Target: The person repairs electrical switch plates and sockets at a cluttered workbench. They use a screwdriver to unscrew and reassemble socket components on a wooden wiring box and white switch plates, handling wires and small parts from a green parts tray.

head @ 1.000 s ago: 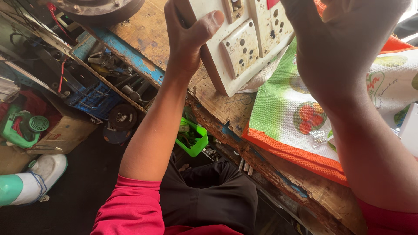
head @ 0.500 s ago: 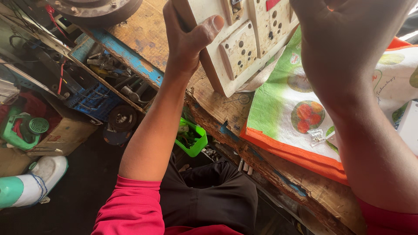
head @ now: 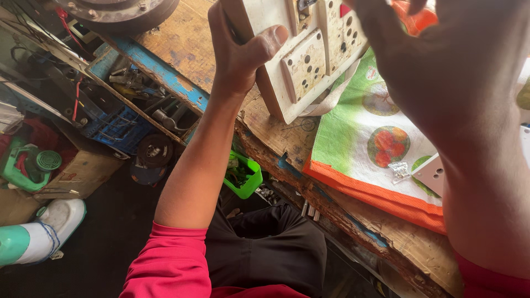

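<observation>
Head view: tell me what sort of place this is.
Probably a small electrical repair workshop. The left hand grips a worn socket board over a scarred wooden workbench, and a blue tray of tools and parts sits beside it, with a plastic jug on the floor.

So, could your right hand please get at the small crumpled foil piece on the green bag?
Probably yes: the right hand hovers just above the foil piece, which lies uncovered on the green bag.
</observation>
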Demonstrator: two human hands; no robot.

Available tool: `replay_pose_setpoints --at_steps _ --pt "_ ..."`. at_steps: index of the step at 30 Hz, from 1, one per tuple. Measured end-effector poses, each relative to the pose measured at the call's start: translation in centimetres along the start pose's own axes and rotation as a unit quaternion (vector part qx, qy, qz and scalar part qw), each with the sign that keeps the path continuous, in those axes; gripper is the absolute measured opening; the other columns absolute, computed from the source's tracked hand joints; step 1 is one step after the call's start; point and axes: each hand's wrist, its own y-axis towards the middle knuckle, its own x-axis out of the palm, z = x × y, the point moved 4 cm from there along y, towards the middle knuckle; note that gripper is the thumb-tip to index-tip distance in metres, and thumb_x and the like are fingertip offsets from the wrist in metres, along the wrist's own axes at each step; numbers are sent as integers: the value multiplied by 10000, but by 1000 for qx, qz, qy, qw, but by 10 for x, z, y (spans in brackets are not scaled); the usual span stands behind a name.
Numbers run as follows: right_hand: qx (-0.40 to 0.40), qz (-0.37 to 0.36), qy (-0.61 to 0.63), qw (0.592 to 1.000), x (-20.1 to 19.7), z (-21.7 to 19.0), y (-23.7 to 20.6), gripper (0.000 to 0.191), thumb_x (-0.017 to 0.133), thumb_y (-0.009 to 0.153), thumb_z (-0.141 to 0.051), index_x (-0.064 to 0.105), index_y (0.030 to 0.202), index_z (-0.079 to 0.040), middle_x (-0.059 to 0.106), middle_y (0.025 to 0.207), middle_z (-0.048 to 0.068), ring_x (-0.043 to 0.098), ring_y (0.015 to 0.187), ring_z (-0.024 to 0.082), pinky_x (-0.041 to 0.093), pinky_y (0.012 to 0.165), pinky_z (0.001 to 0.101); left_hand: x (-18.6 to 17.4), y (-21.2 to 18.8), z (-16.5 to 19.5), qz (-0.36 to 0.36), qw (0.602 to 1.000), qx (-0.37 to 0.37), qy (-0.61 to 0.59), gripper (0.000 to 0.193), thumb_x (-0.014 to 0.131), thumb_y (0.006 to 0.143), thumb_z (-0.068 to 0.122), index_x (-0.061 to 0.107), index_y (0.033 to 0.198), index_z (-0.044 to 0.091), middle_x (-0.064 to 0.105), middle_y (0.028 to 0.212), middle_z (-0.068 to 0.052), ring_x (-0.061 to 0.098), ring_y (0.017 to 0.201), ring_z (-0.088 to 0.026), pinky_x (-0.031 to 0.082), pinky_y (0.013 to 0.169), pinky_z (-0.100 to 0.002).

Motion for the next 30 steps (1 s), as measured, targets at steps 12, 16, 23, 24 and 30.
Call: replay_pose_setpoints --at_steps 12,16,23,24,30 --pt "-9 9 -13 1000 -1 6 -1 167 680 1089 -84 627 989 39 630 870 62 524 729 117 388 661 252 8 2 11 18 1000 -19 0 658 821 868 92 358 1330 19 578 1200 -145 640 1074 -199 581 1001 -420" --pt "-10 10 -13 1000 0 5 -2 159 681 1092 -81 634 1001 41 634 876 66 532 733 118 396 662 253 7 3 9 2 1000 -15 -4 641 815 880 83 381 1348 21 589 1161 -144 647 1028 -191 583 961 -404" --pt "-11 0 -5 1000 -11 9 -8 147 682 1097 -77 648 1024 46 642 886 74 545 741 119 409 662 254 16 1 4 -17 1000 3 -3 662 841 873 115 380 1341 36 594 1205 -123 647 1104 -190 587 969 -395" --pt "-12 3 -6 1000 -11 11 -8 145 682 1097 -76 650 1027 46 644 888 75 547 742 120 411 662 254 16 1 4 -18 1000 -3 3 652 835 861 133 395 1331 32 601 1193 -121 660 1084 -195 606 961 -406" --pt "-14 33 -22 999 -8 13 -13 136 683 1101 -73 661 1046 50 651 897 81 558 748 121 423 663 255 24 4 17 -69 997 9 34 392 812 853 161 588 1123 -15 670 1010 -116 695 902 -191 604 847 -383"
